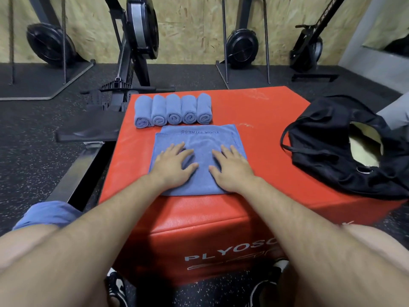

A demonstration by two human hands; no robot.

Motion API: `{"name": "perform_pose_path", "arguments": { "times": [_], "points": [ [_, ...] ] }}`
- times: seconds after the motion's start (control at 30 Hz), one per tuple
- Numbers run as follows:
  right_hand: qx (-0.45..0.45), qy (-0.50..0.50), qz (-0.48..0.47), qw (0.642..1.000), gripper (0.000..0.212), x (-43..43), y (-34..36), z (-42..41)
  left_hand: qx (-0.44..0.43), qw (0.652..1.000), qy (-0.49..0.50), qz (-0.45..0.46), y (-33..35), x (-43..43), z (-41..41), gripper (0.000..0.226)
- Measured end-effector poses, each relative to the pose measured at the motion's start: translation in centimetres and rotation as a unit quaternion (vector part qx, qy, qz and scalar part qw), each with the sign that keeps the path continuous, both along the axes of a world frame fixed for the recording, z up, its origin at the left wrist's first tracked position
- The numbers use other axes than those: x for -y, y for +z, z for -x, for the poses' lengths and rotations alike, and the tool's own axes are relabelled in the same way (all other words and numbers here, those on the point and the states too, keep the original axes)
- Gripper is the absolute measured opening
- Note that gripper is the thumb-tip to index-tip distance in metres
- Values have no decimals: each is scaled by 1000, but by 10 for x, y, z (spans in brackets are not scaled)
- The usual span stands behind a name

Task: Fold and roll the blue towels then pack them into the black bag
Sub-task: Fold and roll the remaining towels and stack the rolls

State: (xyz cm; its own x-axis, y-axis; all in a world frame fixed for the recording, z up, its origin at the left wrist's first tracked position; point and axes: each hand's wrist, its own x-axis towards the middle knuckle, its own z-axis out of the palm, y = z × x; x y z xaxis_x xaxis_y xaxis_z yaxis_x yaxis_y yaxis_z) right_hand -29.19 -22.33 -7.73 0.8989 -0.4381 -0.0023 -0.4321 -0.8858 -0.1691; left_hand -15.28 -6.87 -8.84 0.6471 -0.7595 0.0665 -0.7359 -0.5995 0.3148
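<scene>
A folded blue towel [200,140] lies flat on the red plyo box [265,120], printed lettering along its far edge. My left hand [173,166] and my right hand [231,166] both rest flat on its near half, fingers straight and spread. Behind it, several rolled blue towels [173,110] stand side by side in a row, spiral ends facing me. The black bag [332,149] sits on the box's right side with its mouth open. More blue cloth [47,214] lies on my left knee.
Rowing machines [137,41] and a rail [73,171] stand on the dark rubber floor left of and behind the box. The plywood wall is at the back. My knees and shoes flank the box's near face.
</scene>
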Motion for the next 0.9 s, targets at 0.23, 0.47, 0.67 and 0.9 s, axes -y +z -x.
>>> {"name": "perform_pose_path", "arguments": {
  "times": [0.23, 0.47, 0.67, 0.9],
  "points": [
    [-81, -17, -26, 996, 72, 2, -14, -5, -21, 992, -2, -123, -12, -5, 1, 76],
    [-119, 4, -5, 993, 74, -35, -9, 26, -19, 988, -10, -156, -10, -42, 32, 75],
    [-193, 30, 5, 981, 80, -62, 15, 50, -28, 985, -31, -169, 9, -67, 60, 88],
    [-161, 57, 45, 984, 51, -2, 55, -10, 44, 982, -56, -172, 51, -39, -2, 65]
  ]
}}
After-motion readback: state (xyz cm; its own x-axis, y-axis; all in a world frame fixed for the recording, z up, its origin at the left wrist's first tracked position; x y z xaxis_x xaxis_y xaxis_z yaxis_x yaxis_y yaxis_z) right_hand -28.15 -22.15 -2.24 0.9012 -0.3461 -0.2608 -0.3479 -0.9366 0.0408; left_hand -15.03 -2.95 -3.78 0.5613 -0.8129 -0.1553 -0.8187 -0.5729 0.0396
